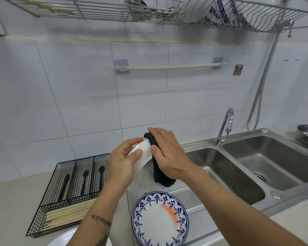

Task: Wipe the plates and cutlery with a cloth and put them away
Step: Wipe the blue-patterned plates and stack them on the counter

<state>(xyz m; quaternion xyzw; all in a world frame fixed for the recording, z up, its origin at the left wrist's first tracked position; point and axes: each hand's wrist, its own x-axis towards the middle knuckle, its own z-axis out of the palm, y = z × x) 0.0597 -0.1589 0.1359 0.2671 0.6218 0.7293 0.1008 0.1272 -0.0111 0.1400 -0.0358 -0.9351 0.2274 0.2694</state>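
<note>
Presently held, above the drainboard at the sink's left end: one white plate [144, 158] with a thin dark rim line, tilted up on edge. The left hand [124, 161] grips its near rim, thumb on the face, fingers curled behind. The right hand [167, 154] presses a dark cloth [157, 172] against the plate, fingers and thumb curled round the cloth's upper part; the lower end of the cloth hangs free below the palm.

On the drainboard, nearest the camera: one blue-patterned plate [159, 220], flat, face up, with an orange smear on its white centre. Part of another white dish [60, 239] shows at the bottom edge, beside the left forearm.

Left of these, on the counter [11, 210]: one black wire cutlery tray [68, 196]. Rear compartments hold black utensils [84, 181] (their exact kinds too blurred to tell); the front compartment holds pale chopsticks [68, 215] lying crosswise.

Right: a double steel sink [238, 174] with a faucet [224, 128] at the back. Overhead: a wire dish rack [256, 20] carrying several dishes.
</note>
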